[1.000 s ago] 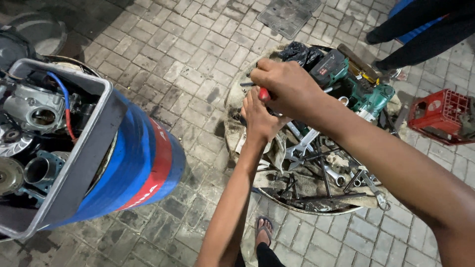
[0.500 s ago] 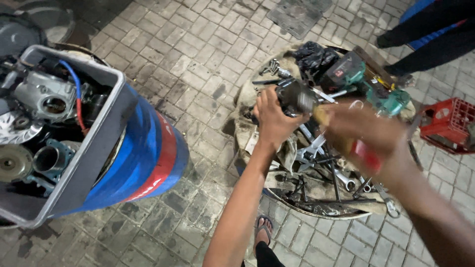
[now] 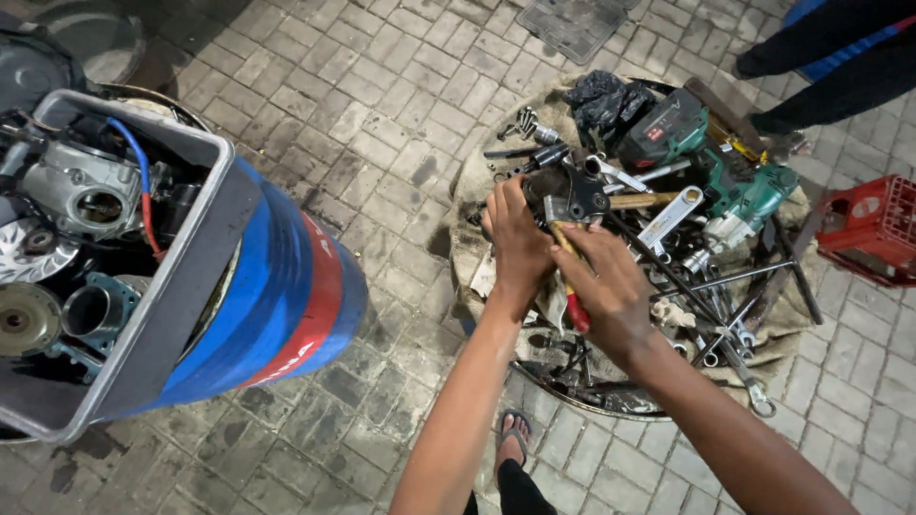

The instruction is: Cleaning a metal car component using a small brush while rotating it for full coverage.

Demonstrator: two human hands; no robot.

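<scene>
**Stuff lying around the workspot**

I see a blue and red drum [image 3: 286, 296] on the left with a grey crate [image 3: 181, 277] of engine parts on top. A red plastic crate [image 3: 873, 234] sits far right, a green power drill [image 3: 754, 195] beside spanners [image 3: 668, 221], all on brick paving [image 3: 382, 86].

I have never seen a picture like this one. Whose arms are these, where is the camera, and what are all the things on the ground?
The camera sits on a person's head and looks down, so the two bare arms are that person's own. The left hand grips a dark metal part. The right hand holds a tool with a red handle against that part; I cannot tell what kind of tool it is. Below them a round tray lies on the brick paving, full of wrenches and a green power tool. At left a blue and red barrel carries a grey tub of engine parts. A red crate stands at right.
</scene>
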